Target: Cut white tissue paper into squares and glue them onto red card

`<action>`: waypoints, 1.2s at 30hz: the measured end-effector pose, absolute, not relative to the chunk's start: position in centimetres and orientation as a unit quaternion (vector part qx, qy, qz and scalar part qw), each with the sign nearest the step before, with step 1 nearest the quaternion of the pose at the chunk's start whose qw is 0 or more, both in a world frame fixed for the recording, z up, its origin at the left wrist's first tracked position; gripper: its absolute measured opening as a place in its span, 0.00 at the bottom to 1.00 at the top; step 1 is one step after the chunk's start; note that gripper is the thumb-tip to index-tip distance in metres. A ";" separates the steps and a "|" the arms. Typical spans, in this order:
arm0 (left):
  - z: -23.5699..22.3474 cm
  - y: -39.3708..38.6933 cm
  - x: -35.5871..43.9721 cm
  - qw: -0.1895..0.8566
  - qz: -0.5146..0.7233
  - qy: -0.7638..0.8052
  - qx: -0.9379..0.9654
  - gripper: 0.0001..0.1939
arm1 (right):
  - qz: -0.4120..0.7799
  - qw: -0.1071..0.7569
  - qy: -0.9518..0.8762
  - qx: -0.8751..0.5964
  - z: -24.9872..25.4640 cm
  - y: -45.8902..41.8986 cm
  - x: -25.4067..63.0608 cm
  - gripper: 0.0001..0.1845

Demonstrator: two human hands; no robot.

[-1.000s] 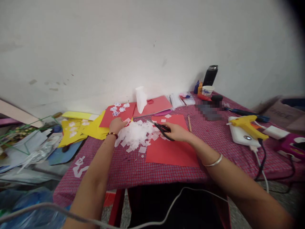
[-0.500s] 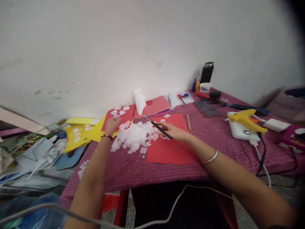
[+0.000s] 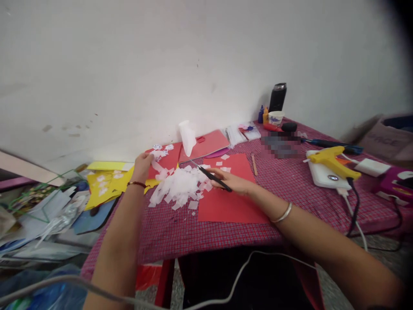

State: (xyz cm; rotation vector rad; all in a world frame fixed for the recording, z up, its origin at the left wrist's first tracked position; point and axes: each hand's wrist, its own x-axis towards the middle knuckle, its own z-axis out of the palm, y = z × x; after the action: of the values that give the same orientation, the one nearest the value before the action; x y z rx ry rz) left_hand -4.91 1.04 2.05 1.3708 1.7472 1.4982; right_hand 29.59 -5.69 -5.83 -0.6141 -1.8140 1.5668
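Observation:
My left hand (image 3: 142,167) is closed in a pinch at the red card with white paper flowers (image 3: 167,147), and a thin white paper piece (image 3: 156,166) shows at its fingertips. In my right hand (image 3: 232,181) is a slim black-handled tool (image 3: 215,178) with a thin metal tip; its exact kind is unclear. That tip points up and left, above a loose heap of white paper squares (image 3: 180,185). Under the right hand lies a red sheet (image 3: 226,209) with a few paper squares on it.
Behind the heap stands a white paper cone (image 3: 187,138). A wooden stick (image 3: 254,164) lies right of the red sheet. Farther right are a yellow glue gun (image 3: 332,161) on a white power bank, cables, a cup (image 3: 276,118) and a black bottle (image 3: 278,98). Yellow sheets (image 3: 124,183) lie left.
My left hand has shifted left and slightly up, and a white paper piece now shows at its fingertips. The right hand and its tool have barely moved.

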 end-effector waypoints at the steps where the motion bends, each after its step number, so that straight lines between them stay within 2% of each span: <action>1: 2.6 0.6 -4.5 0.247 0.564 0.612 0.496 0.07 | 0.603 0.328 -0.692 -0.226 -5.8 -5.8 29.5 0.41; 5: 3.2 -1.7 -1.7 0.331 0.601 0.534 0.494 0.11 | 0.614 0.318 -0.691 -0.210 -5.8 -6.2 29.1 0.39; 11: 0.4 -6.1 3.0 0.507 0.618 0.461 0.385 0.18 | 0.641 0.282 -0.689 -0.189 -5.8 -6.9 28.8 0.36; 21: -2.6 -7.6 5.4 0.458 0.654 0.470 0.376 0.18 | 0.710 0.270 -0.611 -0.224 -5.6 -7.6 28.9 0.34; 25: -3.2 -7.5 5.8 0.472 0.652 0.466 0.369 0.17 | 0.706 0.276 -0.609 -0.234 -5.5 -7.8 28.7 0.33; 32: -3.6 -7.4 6.5 0.506 0.647 0.444 0.357 0.17 | 0.706 0.282 -0.596 -0.260 -5.4 -7.9 28.2 0.38; 36: -3.8 -7.3 6.6 0.519 0.643 0.444 0.348 0.17 | 0.701 0.294 -0.591 -0.270 -5.7 -7.8 28.0 0.36</action>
State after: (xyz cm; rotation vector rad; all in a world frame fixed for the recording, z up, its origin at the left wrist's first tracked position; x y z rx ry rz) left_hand 6.63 -7.27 -3.85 0.8337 1.0648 1.5424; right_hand 28.04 -7.81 -5.70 -0.7187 -1.5735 1.8655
